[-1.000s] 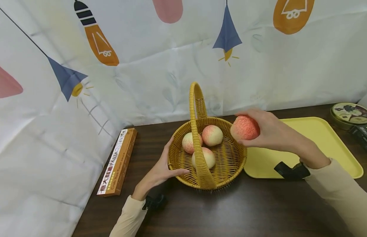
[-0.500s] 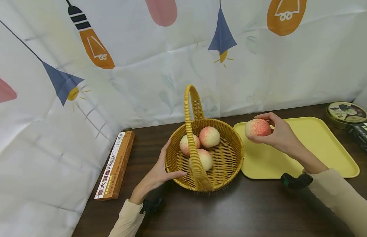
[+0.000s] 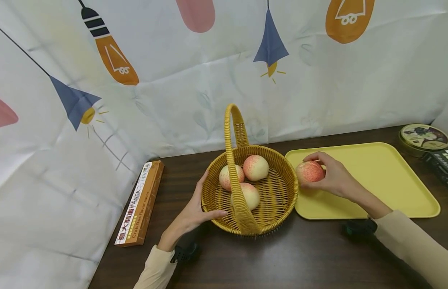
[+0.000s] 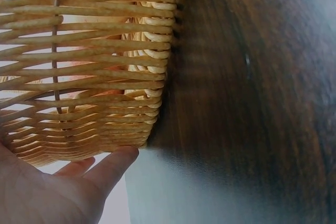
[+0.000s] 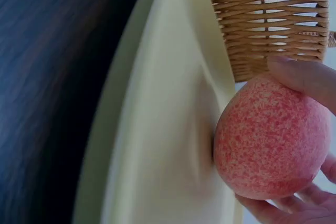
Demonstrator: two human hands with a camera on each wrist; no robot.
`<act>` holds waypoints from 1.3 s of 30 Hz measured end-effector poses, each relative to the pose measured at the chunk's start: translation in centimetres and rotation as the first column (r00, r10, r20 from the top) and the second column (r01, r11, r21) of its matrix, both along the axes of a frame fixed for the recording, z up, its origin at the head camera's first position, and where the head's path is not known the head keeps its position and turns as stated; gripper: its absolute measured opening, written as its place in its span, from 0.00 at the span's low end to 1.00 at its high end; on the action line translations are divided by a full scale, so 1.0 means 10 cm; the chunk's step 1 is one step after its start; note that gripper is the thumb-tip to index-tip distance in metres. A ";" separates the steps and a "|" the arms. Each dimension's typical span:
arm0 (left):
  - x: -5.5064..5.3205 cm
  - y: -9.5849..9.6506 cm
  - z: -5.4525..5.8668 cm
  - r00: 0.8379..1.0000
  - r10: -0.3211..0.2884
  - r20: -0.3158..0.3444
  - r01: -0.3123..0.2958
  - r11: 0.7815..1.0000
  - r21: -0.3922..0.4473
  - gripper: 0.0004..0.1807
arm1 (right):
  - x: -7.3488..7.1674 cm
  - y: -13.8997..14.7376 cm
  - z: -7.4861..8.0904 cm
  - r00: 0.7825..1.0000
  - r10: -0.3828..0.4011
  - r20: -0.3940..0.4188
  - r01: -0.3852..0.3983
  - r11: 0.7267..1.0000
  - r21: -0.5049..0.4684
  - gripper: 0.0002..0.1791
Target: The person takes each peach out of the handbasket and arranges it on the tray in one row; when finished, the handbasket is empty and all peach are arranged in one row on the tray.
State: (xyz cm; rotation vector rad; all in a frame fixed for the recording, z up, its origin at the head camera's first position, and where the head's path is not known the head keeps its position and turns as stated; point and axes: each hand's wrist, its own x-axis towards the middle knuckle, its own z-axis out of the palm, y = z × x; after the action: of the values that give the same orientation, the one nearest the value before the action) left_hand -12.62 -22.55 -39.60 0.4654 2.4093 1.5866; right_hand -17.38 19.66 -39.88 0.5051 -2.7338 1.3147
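A pink-speckled peach (image 3: pixel 310 171) is in my right hand (image 3: pixel 336 176), gripped between thumb and fingers over the left end of the yellow tray (image 3: pixel 379 180). In the right wrist view the peach (image 5: pixel 273 137) is very close to the tray's surface; I cannot tell if it touches. Just left of the tray stands a wicker basket (image 3: pixel 282 208) with a tall handle. Three pale peaches with pink blush, one of them this peach (image 3: pixel 256 167), lie inside it. My left hand (image 3: pixel 189 212) holds the basket's left side, thumb over the rim and fingers outside.
An orange and white pasta box (image 3: pixel 139 204) lies at the left of the dark table (image 3: pixel 274 265). Beyond the tray at the right are a round tin (image 3: pixel 424 138) and a black box (image 3: pixel 442 166). A printed cloth (image 3: pixel 195 92) hangs behind the table.
My right hand has carried the peach from above the basket's right rim rightward, then down close to the tray. The left hand still holds the basket. The head view has shifted slightly.
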 end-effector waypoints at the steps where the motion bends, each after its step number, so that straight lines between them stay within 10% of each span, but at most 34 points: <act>1: 0.00 0.00 0.00 1.000 0.001 0.001 -0.001 1.000 -0.003 0.70 | 0.01 0.01 0.00 1.000 0.004 -0.003 -0.004 1.000 0.003 0.39; 10: 0.00 0.00 0.00 1.000 0.013 0.007 -0.013 1.000 -0.021 0.70 | 0.04 0.07 0.02 0.997 0.050 0.065 -0.051 0.999 0.003 0.43; 39: 0.00 0.00 0.01 1.000 0.014 0.015 -0.014 1.000 0.002 0.70 | -0.06 0.11 0.13 0.984 0.131 -0.117 -0.123 0.990 0.074 0.36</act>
State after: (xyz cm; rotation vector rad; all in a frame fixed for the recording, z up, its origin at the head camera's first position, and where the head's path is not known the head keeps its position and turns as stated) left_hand -12.60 -22.53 -39.54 0.4358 2.4056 1.5924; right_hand -18.02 20.77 -38.59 0.7510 -2.6921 1.1778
